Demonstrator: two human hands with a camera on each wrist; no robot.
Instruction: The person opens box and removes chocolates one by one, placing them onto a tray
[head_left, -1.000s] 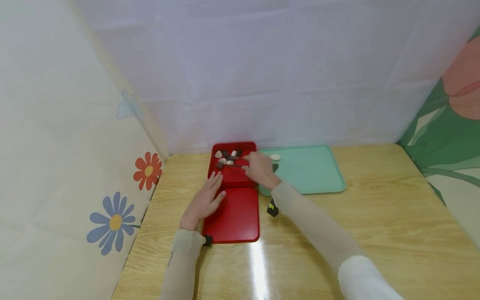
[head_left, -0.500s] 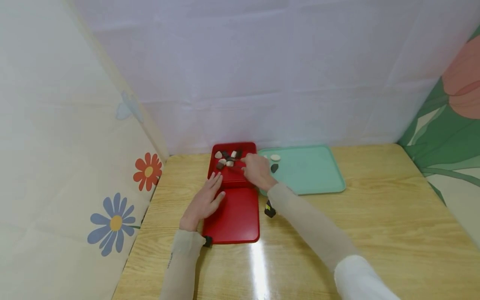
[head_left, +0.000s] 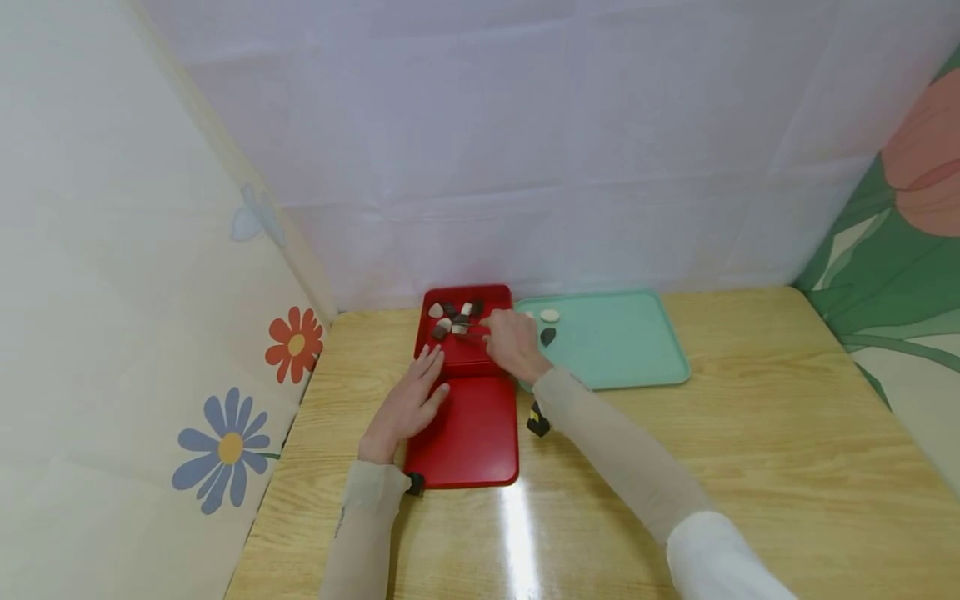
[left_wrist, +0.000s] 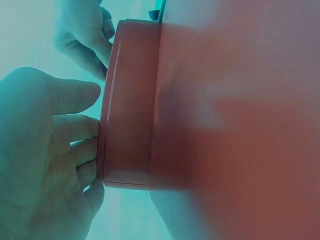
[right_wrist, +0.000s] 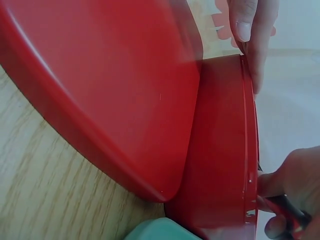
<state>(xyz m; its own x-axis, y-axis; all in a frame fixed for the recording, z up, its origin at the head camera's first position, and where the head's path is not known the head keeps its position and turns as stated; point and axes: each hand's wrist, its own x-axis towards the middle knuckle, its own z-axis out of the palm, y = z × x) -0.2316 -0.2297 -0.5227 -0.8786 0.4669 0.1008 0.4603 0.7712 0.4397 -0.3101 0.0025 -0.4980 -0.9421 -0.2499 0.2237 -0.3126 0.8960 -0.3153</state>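
My right hand [head_left: 513, 342] grips slim dark tongs [head_left: 474, 335] over the right side of a red box [head_left: 468, 354]. Their tips point left, right at a pale stone [head_left: 459, 329] among several black and white stones in the box. In the right wrist view, part of the tongs [right_wrist: 286, 207] shows between the curled fingers. My left hand [head_left: 408, 404] lies with its fingers outstretched, fingertips at the box's near left rim. The left wrist view shows the left hand [left_wrist: 55, 135] against the box wall [left_wrist: 130, 105].
A red lid or shallow tray [head_left: 472, 437] lies directly in front of the box. To the right is a teal tray [head_left: 622, 342], bearing a white stone [head_left: 550, 316] and a black stone [head_left: 548, 336]. All stand on a wooden table [head_left: 750, 433] before a cloth backdrop.
My right hand has shifted slightly left and toward me, uncovering more of the black stone on the teal tray. The tongs' prongs have come closer together. My left hand stays in place.
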